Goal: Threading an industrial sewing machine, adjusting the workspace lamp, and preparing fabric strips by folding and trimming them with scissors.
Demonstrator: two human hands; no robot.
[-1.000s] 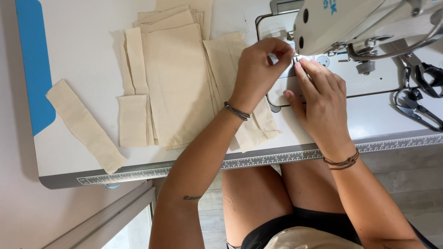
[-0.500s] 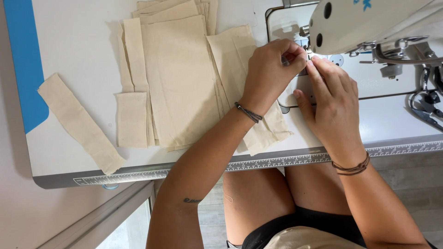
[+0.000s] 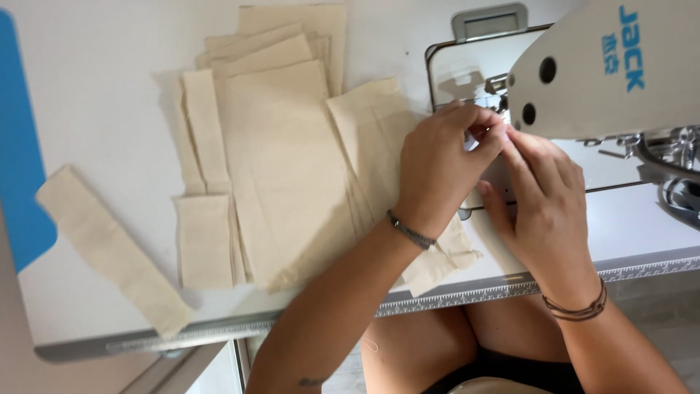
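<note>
Under the white sewing machine head [image 3: 605, 66], both hands meet at the needle area. Left hand [image 3: 437, 168] has fingers curled, pinching something small at the fingertips; right hand [image 3: 543, 197] has fingers pressed together against it, also pinching. What they hold is too small to tell, likely thread or a fabric edge. A beige fabric piece [image 3: 379, 146] lies under the left wrist, running off toward the table edge [image 3: 467, 298]. The stack of cut beige pieces [image 3: 284, 168] sits just left, and a loose strip [image 3: 109, 248] lies well apart, far left. Risks: fingertips are very close to the needle, so a pedal bump could catch them; the left forearm resting on the fabric could drag it out of line; the overhanging corner may slide off.
</note>
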